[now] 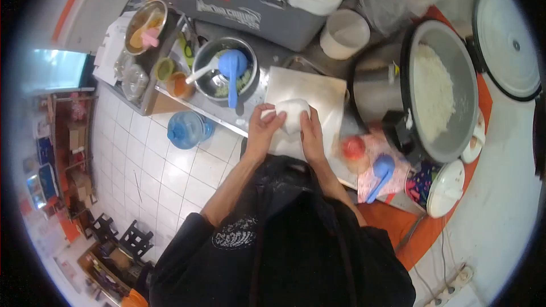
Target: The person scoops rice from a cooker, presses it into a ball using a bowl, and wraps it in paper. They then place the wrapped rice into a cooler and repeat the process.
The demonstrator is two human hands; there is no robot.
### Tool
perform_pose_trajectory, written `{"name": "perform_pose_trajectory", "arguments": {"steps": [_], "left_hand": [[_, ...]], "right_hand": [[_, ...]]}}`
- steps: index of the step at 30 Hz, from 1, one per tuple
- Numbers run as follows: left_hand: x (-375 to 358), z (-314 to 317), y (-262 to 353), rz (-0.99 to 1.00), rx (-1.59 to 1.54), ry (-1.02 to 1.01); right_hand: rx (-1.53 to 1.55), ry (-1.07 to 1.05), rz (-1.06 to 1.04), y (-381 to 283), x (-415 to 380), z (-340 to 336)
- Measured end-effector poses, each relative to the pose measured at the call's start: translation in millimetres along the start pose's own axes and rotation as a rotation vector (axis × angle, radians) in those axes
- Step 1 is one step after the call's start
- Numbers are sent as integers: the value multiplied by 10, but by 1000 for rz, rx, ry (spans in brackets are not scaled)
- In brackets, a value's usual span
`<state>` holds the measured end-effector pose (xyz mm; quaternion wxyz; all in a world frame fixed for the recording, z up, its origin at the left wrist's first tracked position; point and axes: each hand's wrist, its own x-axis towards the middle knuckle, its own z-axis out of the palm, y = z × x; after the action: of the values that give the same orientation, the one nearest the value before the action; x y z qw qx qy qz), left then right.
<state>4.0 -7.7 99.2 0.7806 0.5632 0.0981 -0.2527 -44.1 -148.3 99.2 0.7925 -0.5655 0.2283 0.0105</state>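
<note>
Both of my hands hold a white rounded bundle (pixel 293 115) that looks like a wrapped parcel; its contents are hidden. My left hand (pixel 265 129) grips its left side, with thumb and fingertips closed on the edge. Along the right side, the fingers of my right hand (pixel 311 132) press against it. Beneath lies a pale flat board or sheet (pixel 307 82) on the counter. Left of my hands, a steel bowl (pixel 248 57) holds a blue scoop (pixel 232 67), a white-handled spoon and some greenish food.
A large cooker (pixel 392 74) full of white rice (pixel 433 94) stands at right, lid raised. A grey cooler (pixel 244 17) and a white tub (pixel 344 34) line the back. Another blue scoop (pixel 383 169) rests on a pink cloth. A water bottle (pixel 190 129) is on the floor.
</note>
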Motion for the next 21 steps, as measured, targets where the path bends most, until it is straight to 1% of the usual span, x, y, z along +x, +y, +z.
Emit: {"name": "perform_pose_trajectory", "arguments": {"steps": [1,3,4,5,6,7,9,10,11,12,13,14,15,16,17,19,20,21], "left_hand": [[6,20,97,27,-7,8],[-51,78,286,-62,-278,-55],[-25,77,357,-40,-286,-56],[15,59,426,-17,-333,-119],[57,30,515,-2,-376,-184],[94,16,696,6,-373,-190],[176,-1,1219,234,174,-219],[276,-62,1465,234,183,-239],[405,-155,1712,506,355,-226],[538,-255,1938,779,519,-209],[676,-359,2134,945,640,-44],[874,-520,2303,1079,733,23],[1094,-642,2484,1152,841,130],[1292,-718,2626,1226,951,239],[1437,-753,2699,1223,953,230],[1680,-800,2808,863,1054,287],[1785,-871,2744,851,1135,270],[1829,-889,2722,850,1131,267]], "right_hand": [[32,3,0,-60,-11,41],[54,-9,-9,-250,-9,115],[-30,-37,-70,-400,18,145],[-112,-61,-130,-554,38,186],[-159,-44,-142,-701,25,242],[-203,-22,-156,-872,19,313],[-257,-17,-118,-1338,10,486],[-331,-20,-136,-1530,28,539],[-408,-19,-156,-1715,94,583],[-432,10,-271,-1897,193,633],[-461,37,-376,-2067,270,691],[-476,70,-471,-2244,392,758],[-488,99,-566,-2432,580,855],[-501,82,-603,-2642,846,982],[-513,62,-638,-2859,1164,1114],[-508,-4,-499,-3179,1812,1554],[-559,-83,-474,-3179,2217,1596],[-612,-166,-447,-3097,2638,1605]]}}
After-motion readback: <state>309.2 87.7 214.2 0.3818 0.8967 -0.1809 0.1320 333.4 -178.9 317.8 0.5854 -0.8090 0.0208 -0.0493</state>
